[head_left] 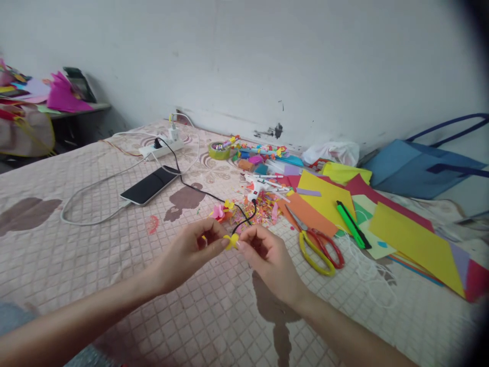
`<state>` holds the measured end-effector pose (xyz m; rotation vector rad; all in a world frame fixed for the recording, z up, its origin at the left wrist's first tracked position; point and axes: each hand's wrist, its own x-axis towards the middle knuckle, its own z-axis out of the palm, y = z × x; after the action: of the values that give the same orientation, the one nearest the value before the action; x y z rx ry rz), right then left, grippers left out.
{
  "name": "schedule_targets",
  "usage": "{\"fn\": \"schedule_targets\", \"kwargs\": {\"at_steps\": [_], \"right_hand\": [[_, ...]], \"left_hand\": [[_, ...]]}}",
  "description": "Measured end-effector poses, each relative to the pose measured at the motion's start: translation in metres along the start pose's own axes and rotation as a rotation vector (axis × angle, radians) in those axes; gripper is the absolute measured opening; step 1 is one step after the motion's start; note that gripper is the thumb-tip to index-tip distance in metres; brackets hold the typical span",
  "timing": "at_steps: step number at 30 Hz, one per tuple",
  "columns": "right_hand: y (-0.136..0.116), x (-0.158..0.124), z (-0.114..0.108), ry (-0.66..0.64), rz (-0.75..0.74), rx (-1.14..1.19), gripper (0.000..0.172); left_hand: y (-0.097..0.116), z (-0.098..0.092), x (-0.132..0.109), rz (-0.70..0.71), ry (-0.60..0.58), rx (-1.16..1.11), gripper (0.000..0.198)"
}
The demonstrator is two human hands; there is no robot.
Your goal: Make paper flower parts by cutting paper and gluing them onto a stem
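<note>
Between my two hands is a small yellow paper flower (231, 241), held above the quilted cloth. My left hand (198, 244) pinches its left side between thumb and fingertips. From the other side, my right hand (269, 255) grips its right edge, thumb against forefinger. Just beyond my fingers lie pink and yellow paper flowers (221, 210). Behind the right hand, a white glue gun (256, 188) rests on a heap of coloured paper scraps (263, 210), its black cord running toward my hands.
Right of my hands lie scissors (316, 250), a green cutter (351, 224), white string (367, 275) and coloured paper sheets (416, 244). On the left, a phone (151, 185) is cabled near a power strip (162, 149). A tape roll (219, 152) and blue bag (416, 165) stand near the wall.
</note>
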<state>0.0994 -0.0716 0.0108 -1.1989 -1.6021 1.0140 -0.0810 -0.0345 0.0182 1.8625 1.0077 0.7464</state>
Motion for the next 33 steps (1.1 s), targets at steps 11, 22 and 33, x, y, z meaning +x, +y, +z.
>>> {"fn": "schedule_targets", "kwargs": {"at_steps": [11,22,33], "right_hand": [[0.064,0.115,-0.079,0.285,0.116,-0.883,0.038],[0.082,0.15,-0.064,0.281,0.3,-1.011,0.04],[0.052,0.137,-0.077,0.476,0.189,-0.753,0.032]], "left_hand": [[-0.014,-0.049,0.008,0.038,0.125,0.182,0.021],[-0.03,-0.058,0.01,-0.065,0.102,0.093,0.025],[-0.041,-0.059,0.017,-0.12,0.09,-0.006,0.028]]}}
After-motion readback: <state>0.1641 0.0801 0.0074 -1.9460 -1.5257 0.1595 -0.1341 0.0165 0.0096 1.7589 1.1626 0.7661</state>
